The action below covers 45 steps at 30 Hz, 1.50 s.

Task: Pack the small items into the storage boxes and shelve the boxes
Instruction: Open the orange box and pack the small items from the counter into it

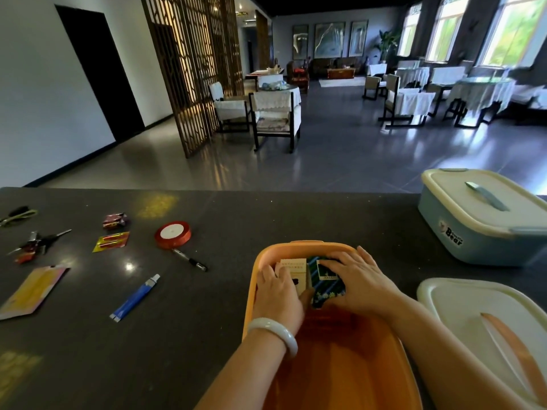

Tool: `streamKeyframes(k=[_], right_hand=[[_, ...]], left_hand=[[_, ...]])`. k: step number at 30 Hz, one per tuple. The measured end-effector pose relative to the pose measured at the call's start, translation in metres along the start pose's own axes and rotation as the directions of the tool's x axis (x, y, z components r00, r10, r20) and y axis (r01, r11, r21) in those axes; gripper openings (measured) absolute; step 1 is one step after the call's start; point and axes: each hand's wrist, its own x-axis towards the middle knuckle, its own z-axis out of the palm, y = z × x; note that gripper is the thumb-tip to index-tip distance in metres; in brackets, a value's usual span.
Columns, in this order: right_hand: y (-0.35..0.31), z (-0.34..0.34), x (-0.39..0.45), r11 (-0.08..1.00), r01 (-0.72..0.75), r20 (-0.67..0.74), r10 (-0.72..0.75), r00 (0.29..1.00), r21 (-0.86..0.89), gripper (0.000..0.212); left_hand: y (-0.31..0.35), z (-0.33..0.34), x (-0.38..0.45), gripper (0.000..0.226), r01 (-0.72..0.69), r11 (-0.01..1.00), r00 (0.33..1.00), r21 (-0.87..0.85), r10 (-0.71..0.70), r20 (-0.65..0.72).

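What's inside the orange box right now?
Inside the orange box, at its far end, two small packs lie side by side: a cream pack under the left hand and a dark striped pack under the right hand. Anything beneath the hands is hidden.

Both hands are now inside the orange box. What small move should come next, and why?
Probably let go of the two packs and reach the left hand for the blue tube. The white pack and dark pack already lie side by side in the orange box under both hands, right hand included, while the tube, the nearest loose item, waits on the counter.
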Motion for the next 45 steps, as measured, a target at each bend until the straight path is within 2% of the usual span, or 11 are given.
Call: streamKeyframes(k=[4, 9, 12, 16, 26, 45], right_hand=[[-0.002, -0.002, -0.002, 1.000, -0.008, 0.002, 0.008, 1.000, 0.009, 0.084], [-0.003, -0.005, -0.003, 0.999, -0.018, 0.018, 0.018, 1.000, 0.033, 0.086], [-0.003, -0.006, -0.004, 0.999, -0.018, 0.013, 0.018, 1.000, 0.045, 0.089], [-0.005, -0.007, -0.004, 1.000, -0.006, 0.015, 0.005, 1.000, 0.030, 0.091], [-0.007, -0.007, -0.005, 1.000, -0.012, 0.015, 0.012, 1.000, 0.005, 0.093], [-0.008, -0.007, -0.004, 0.997, -0.027, -0.005, 0.028, 1.000, 0.067, 0.102]], left_hand=[[-0.002, -0.008, -0.001, 0.059, -0.063, 0.998, 0.996, 0.017, 0.062, 0.068], [-0.026, -0.033, 0.005, 0.049, -0.314, 0.937, 0.949, 0.152, 0.310, 0.047], [-0.039, -0.041, 0.011, 0.051, -0.383, 0.906, 0.923, 0.177, 0.367, 0.116], [-0.044, -0.037, 0.014, 0.046, -0.409, 0.909, 0.905, 0.085, 0.392, 0.167], [-0.044, -0.032, 0.013, 0.041, -0.378, 0.926, 0.917, 0.008, 0.373, 0.145], [-0.047, -0.029, 0.011, 0.049, -0.385, 0.923, 0.916, -0.010, 0.384, 0.113]])
